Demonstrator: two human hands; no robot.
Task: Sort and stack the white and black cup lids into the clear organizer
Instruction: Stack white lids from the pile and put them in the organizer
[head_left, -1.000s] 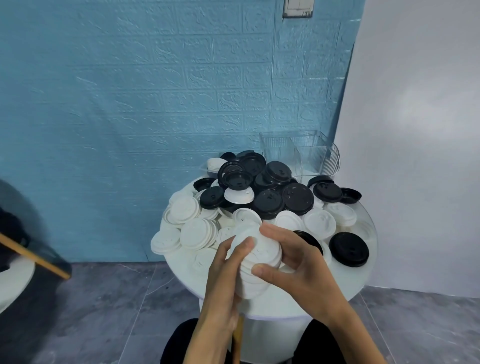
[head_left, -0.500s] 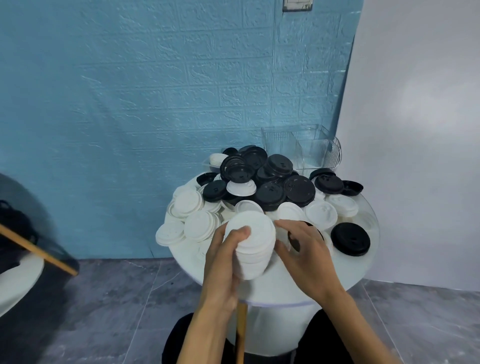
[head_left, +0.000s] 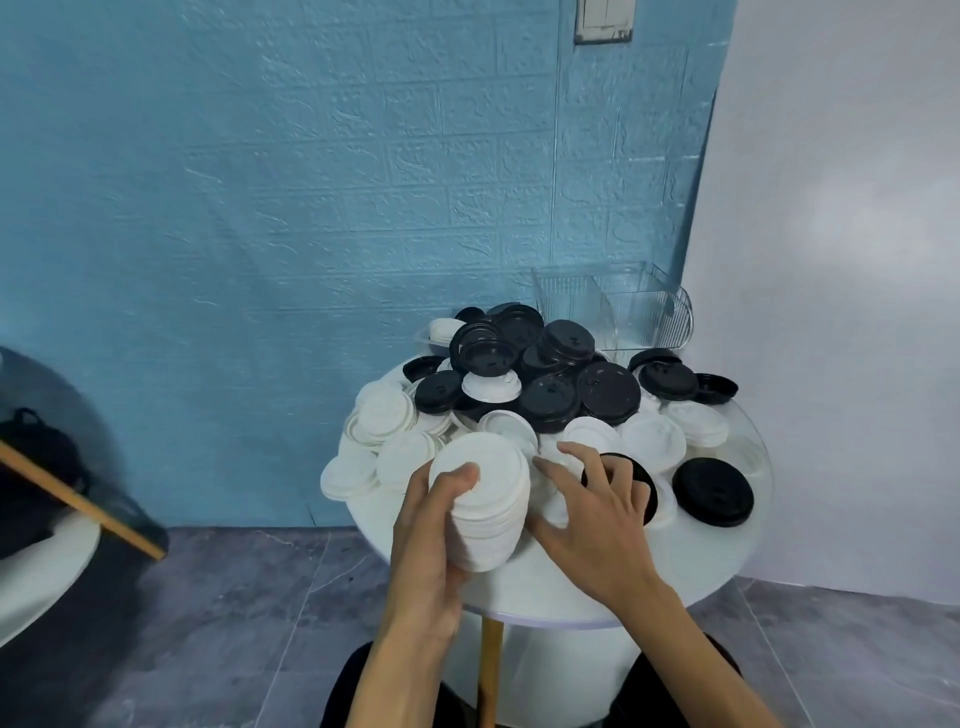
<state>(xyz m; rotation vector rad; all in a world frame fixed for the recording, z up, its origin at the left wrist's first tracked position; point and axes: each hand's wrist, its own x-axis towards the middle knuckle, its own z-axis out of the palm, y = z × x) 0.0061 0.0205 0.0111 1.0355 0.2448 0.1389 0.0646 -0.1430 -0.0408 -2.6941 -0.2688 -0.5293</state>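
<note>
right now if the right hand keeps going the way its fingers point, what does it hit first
Probably the loose white lids just past the right hand's fingertips; the black lids are piled farther back. Depth is hard to judge from one view.

The right hand (head_left: 592, 509) has let go of the stack of white lids (head_left: 485, 506) and spread its fingers over the loose lids beside it, leaving the left hand (head_left: 434, 525) gripping the stack alone

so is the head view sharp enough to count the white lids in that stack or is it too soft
Head view: too soft; the stack of white plastic lids in the left hand blurs into one mass, rims barely separable. Wide-angle bending shows at the edges, and the clear plastic organizer reads faint against the wall.
</note>
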